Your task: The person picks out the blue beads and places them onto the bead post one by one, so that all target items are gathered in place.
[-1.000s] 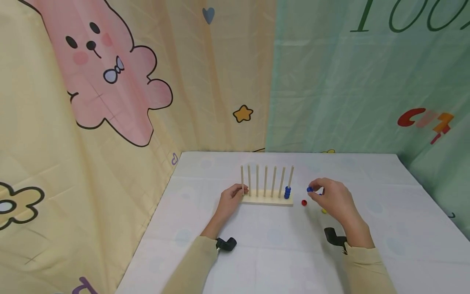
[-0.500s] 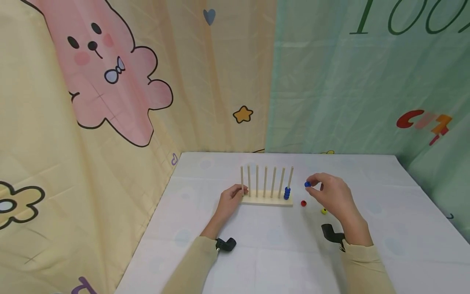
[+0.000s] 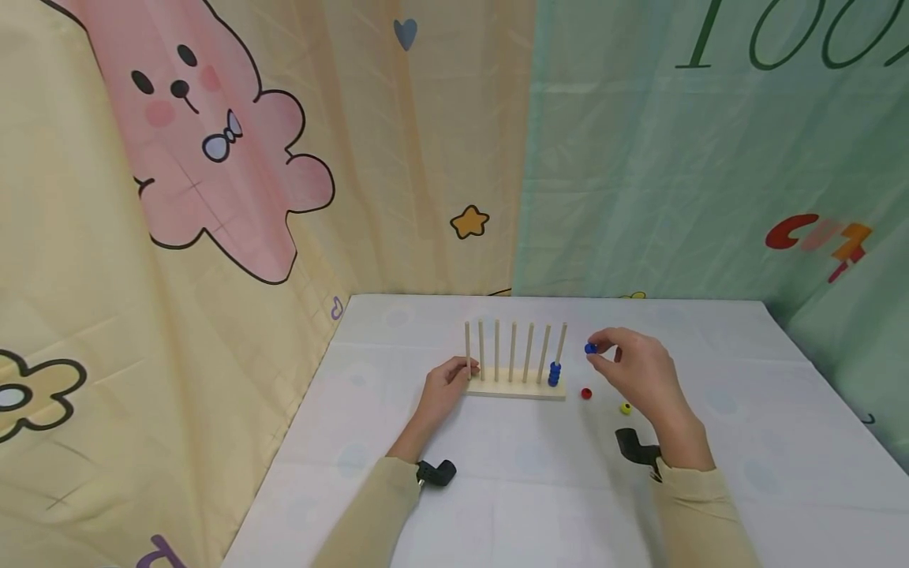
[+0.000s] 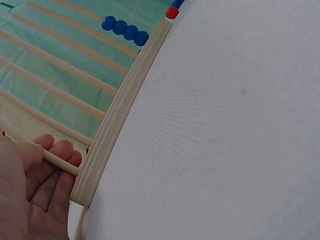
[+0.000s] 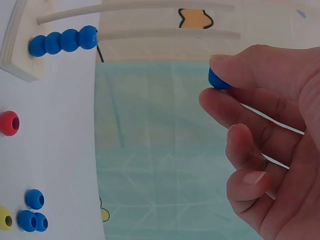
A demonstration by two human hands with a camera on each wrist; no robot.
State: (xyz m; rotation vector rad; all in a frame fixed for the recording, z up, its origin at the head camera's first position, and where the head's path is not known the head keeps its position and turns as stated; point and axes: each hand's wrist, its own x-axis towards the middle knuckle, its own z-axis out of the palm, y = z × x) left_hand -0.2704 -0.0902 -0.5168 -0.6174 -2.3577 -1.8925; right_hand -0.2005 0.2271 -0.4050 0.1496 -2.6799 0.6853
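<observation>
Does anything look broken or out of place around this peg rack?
Nothing stands out: the peg rack sits upright, four blue beads are stacked on its end peg, and the red bead lies on the table.

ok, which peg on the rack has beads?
The rightmost peg in the head view, at the end of the wooden base away from the left hand. Four blue beads are stacked on it; the other six pegs carry none.

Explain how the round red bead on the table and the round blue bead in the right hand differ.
The round red bead rests on the table; the round blue bead is raised in the right hand. Fingers partly cover the blue bead, not the red bead. Both look round.
</observation>
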